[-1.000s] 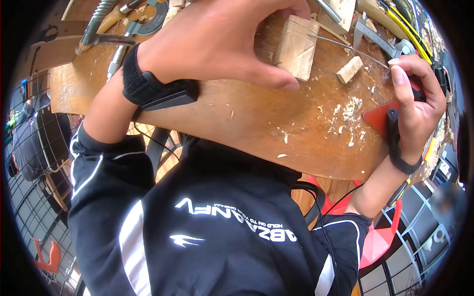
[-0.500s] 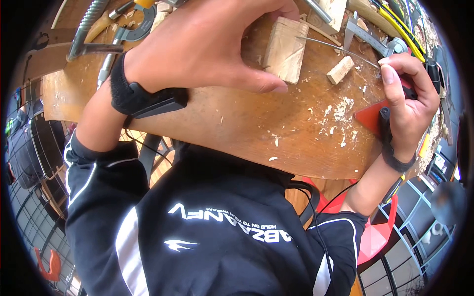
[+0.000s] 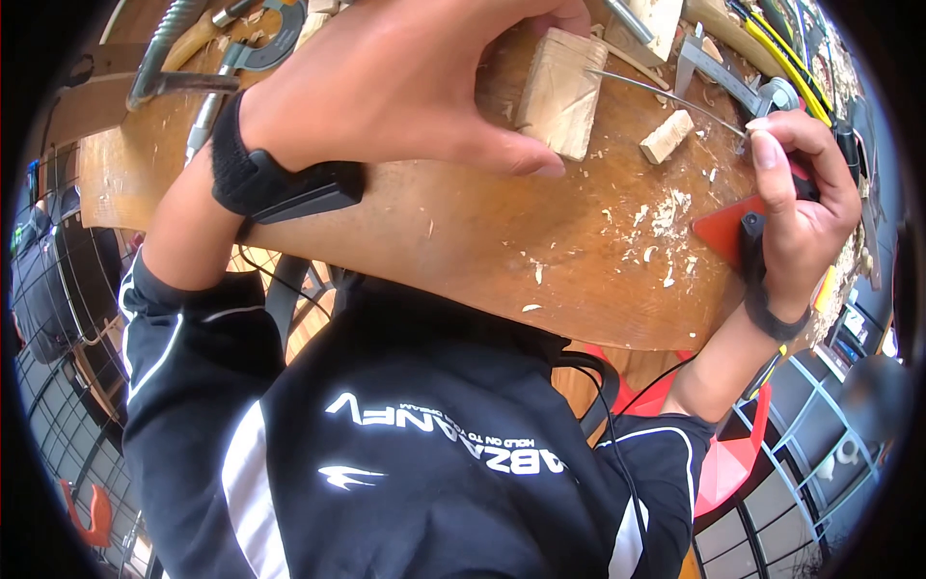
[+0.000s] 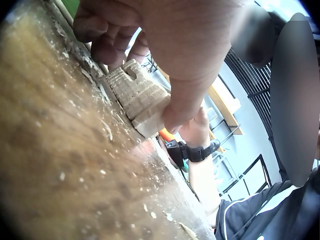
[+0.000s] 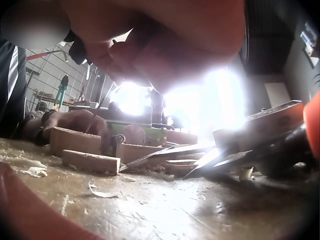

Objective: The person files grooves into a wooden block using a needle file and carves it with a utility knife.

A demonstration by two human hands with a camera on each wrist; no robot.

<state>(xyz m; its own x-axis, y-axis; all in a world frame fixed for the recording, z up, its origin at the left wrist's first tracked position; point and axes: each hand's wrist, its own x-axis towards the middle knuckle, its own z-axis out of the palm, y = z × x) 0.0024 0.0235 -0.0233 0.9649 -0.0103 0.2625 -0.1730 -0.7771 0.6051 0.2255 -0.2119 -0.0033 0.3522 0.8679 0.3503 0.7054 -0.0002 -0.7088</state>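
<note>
The left hand grips a pale wooden block near the table's far side; its thumb lies along the near side. In the left wrist view the thumb touches the end of the block, whose top shows grooves and a notch. Between finger and thumb, the right hand pinches the end of a thin, slightly bowed metal rod. The rod's other end meets the block's upper face. In the right wrist view the right hand looms above the table, with the block beyond it.
A small wood piece lies between the hands, shavings nearer the body. Behind are a caliper, yellow-handled pliers and a clamp. A red triangular object sits beneath the right wrist.
The head view has shifted, so the table and both hands appear slightly further left than a second ago. Both holds look the same, and the rod still meets the block.
</note>
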